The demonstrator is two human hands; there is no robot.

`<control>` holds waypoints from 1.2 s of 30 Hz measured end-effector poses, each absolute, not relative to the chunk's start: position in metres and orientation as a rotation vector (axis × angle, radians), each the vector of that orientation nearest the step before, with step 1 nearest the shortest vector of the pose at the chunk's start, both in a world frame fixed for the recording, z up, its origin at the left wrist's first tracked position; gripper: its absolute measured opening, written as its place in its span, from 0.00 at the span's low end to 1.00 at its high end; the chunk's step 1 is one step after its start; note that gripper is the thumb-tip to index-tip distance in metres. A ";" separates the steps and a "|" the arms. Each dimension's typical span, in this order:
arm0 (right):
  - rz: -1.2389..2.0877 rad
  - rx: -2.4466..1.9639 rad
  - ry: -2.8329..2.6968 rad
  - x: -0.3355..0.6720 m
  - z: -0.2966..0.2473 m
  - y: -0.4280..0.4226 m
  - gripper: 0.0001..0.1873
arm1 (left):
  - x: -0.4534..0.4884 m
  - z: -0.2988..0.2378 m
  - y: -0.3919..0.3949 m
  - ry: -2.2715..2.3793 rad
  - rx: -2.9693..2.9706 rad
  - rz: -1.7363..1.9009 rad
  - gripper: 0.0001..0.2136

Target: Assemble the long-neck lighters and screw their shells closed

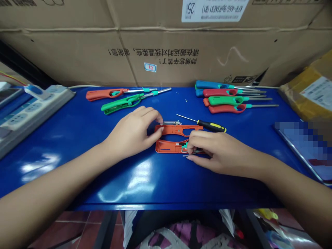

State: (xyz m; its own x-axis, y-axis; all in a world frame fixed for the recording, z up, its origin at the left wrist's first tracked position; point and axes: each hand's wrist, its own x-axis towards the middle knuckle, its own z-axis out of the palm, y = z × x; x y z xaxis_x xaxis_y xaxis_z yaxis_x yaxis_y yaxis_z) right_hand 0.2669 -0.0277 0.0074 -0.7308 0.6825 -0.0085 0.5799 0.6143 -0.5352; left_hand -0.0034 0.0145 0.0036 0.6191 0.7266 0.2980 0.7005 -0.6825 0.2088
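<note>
Two orange halves of a lighter casing lie one behind the other on the blue table; the rear casing half (169, 130) and the front casing half (167, 146) both show their insides. My left hand (137, 129) has its thumb over the rear half's left end and its index fingertip at a clear fuel tank (170, 122) just behind it. My right hand (214, 150) is closed over the front half's right part, covering it. A thin grey metal piece (185, 155) sticks out left from between its fingers and thumb. Green and black igniter parts (183, 146) sit in the front half.
A black-and-yellow screwdriver (211, 126) lies behind my right hand, near small screws (186, 101). An orange lighter (106, 94) and a green lighter (121, 103) lie back left; several lighters (225, 100) lie back right. A power strip (36, 110), phone (306, 148) and cardboard (90, 58) surround the table.
</note>
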 end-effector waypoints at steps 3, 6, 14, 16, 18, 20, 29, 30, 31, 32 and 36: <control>0.753 -1.044 -2.663 0.266 0.008 -0.028 0.04 | -0.005 -0.004 0.021 1.193 2.689 0.538 0.16; 0.706 -1.056 -2.698 0.265 0.008 -0.028 0.06 | -0.003 -0.014 0.026 1.136 2.632 0.541 0.18; 0.485 -1.066 -2.839 0.265 0.007 -0.030 0.11 | 0.002 -0.022 0.030 1.181 2.406 0.676 0.08; 0.453 -1.057 -2.848 0.265 0.007 -0.030 0.11 | 0.002 -0.021 0.030 1.198 2.358 0.710 0.08; 0.433 -1.049 -2.860 0.265 0.007 -0.029 0.11 | 0.002 -0.019 0.029 1.203 2.315 0.733 0.07; 0.423 -1.042 -2.868 0.265 0.007 -0.029 0.11 | 0.001 -0.018 0.028 1.185 2.300 0.751 0.07; 0.584 -1.034 -2.721 0.266 0.010 -0.028 0.10 | 0.001 -0.011 0.023 1.109 2.270 0.965 0.12; 0.647 -1.047 -2.658 0.266 0.011 -0.028 0.10 | 0.003 -0.008 0.021 1.109 2.142 0.967 0.12; 0.731 -1.069 -2.586 0.266 0.011 -0.028 0.09 | 0.004 -0.006 0.018 1.101 1.987 0.949 0.12; 0.839 -1.102 -2.504 0.266 0.012 -0.028 0.08 | 0.006 -0.003 0.015 1.091 1.826 0.895 0.13; 1.345 -1.264 -2.176 0.264 0.012 -0.028 0.06 | 0.013 0.006 0.005 1.012 1.529 0.684 0.10</control>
State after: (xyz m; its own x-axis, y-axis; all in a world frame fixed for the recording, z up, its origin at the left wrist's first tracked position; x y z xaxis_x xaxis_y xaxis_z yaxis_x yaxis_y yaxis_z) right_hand 0.2644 -0.0276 0.0120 -0.5742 0.7959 -0.1918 0.5276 0.1806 -0.8301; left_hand 0.0129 0.0049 0.0064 0.4634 0.8802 -0.1028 0.2323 -0.0087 0.9726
